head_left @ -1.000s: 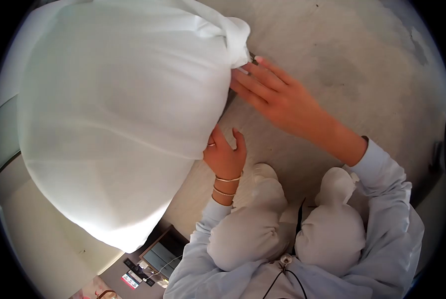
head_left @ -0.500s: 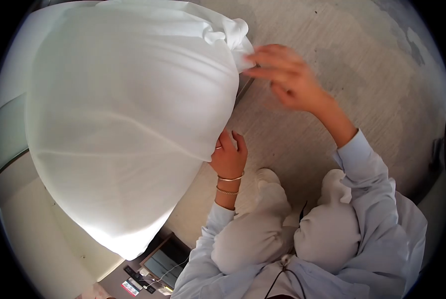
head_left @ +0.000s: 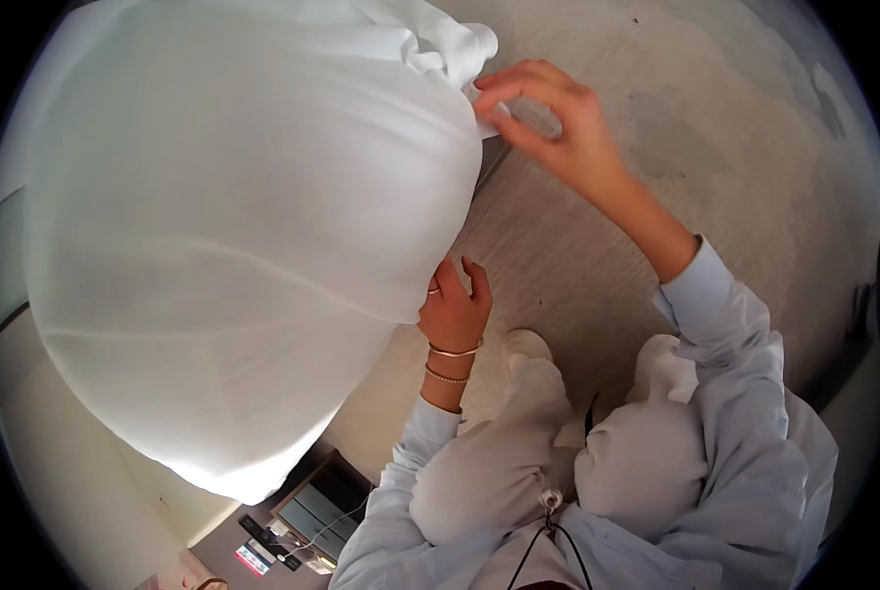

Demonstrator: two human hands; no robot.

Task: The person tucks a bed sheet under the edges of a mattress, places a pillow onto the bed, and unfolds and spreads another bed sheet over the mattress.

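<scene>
A large white cloth [head_left: 253, 187] spreads over a broad, rounded form that it hides. Its fabric is bunched into a knot-like gather [head_left: 450, 49] at the upper right. My right hand [head_left: 548, 113] is at the cloth's edge just below that gather, thumb and forefinger pinched on the fabric. Lower along the same edge is my left hand [head_left: 456, 307], with a ring and two bracelets. Its fingers bend around the cloth's margin, and their tips are partly hidden by the fabric; the thumb side stays in sight.
Grey, streaked floor [head_left: 656, 147] lies to the right. My bent knees [head_left: 494, 472] and pale shoes [head_left: 528, 349] are below the hands. At the lower left stand a drawer unit [head_left: 312, 516] and a dark power strip [head_left: 268, 541] with a white cable.
My right hand has turned, its spread fingers drawing into a pinch near the gather. My left hand keeps its place at the edge. The cloth appears slightly larger and farther left in view.
</scene>
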